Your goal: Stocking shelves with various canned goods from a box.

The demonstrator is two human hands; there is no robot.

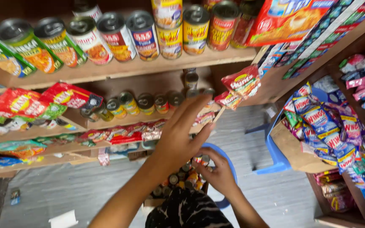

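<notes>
The left hand (178,137) is raised toward the middle shelf (148,119), fingers spread wide and holding nothing, its fingertips just below the row of small tins (146,103) lined along that shelf. The right hand (218,173) sits lower, at about 4 o'clock from the left, fingers curled among the small tins in the box (182,181) on the blue plastic chair (229,162); whether it grips one I cannot tell. At 12 o'clock the top shelf (119,67) carries large cans (142,33), tilted in a row. Red sachets (243,82) hang at 1 o'clock, close to the raised fingers. Red snack packets (30,103) fill the 9 o'clock side. At 3 o'clock, blue-and-red sachet strips (324,126) spill over a cardboard box (292,150).
</notes>
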